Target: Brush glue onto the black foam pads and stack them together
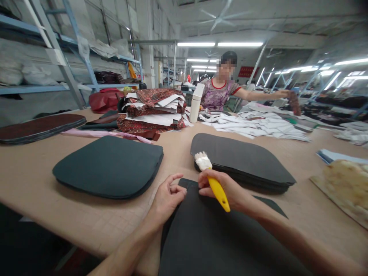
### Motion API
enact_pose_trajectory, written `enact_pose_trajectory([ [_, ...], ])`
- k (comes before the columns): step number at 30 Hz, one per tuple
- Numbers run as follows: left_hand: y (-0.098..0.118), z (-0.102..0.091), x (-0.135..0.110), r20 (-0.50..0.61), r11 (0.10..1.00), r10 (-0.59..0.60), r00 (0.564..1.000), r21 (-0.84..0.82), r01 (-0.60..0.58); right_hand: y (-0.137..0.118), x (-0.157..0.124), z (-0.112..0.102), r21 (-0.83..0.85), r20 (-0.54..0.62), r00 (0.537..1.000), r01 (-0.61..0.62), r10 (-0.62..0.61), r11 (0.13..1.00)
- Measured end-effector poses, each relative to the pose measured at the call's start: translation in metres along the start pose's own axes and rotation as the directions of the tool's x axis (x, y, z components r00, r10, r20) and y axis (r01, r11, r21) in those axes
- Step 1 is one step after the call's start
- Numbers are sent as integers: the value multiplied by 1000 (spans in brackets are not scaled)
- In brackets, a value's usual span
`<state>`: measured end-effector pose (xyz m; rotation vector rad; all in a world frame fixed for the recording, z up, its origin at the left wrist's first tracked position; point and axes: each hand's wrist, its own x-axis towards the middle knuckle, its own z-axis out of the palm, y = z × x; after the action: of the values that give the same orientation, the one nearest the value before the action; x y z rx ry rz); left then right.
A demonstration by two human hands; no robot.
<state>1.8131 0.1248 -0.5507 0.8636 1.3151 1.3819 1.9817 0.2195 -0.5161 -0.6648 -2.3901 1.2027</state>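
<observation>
Right hand (230, 191) grips yellow-handled white-bristle brush (214, 182); left hand (166, 197), loosely curled, steadies dark grey foam panel (207, 234) on tan tabletop (86, 218). Brushing barely begun: bristles at far edge; two grey panel stacks (110, 166) beyond.

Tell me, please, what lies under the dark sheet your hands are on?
Only the brown table shows around the dark sheet; whatever lies beneath is covered. The left hand presses its edge.

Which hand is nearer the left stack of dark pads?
Left. The left hand rests on the near sheet, just right of that stack. The right hand, holding the brush, is farther right.
</observation>
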Motion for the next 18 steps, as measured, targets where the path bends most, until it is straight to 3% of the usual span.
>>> enact_pose_trajectory([
  [3, -2, -5, 3, 3, 999, 8, 1000, 50, -9, -1, -18, 4, -461, -136, 966, 137, -222, 877],
  [6, -3, -8, 7, 10, 995, 32, 999, 97, -33, -10, -69, 10, -553, -177, 933, 170, -315, 816],
  [9, -4, -9, 12, -15, 991, 60, 998, 124, -58, -24, -129, 25, -535, -137, 969, 101, -204, 839],
  [12, -8, -7, 18, -81, 986, 97, 992, 145, -85, -28, -170, 32, -571, -23, 997, 47, -73, 819],
  [15, -13, -7, 24, -123, 980, 122, 985, 170, -100, -19, -187, 24, -602, 27, 999, -17, 42, 798],
  [18, -11, -8, 25, -107, 970, 125, 986, 221, -99, -6, -195, 14, -569, -34, 987, -146, 154, 809],
])
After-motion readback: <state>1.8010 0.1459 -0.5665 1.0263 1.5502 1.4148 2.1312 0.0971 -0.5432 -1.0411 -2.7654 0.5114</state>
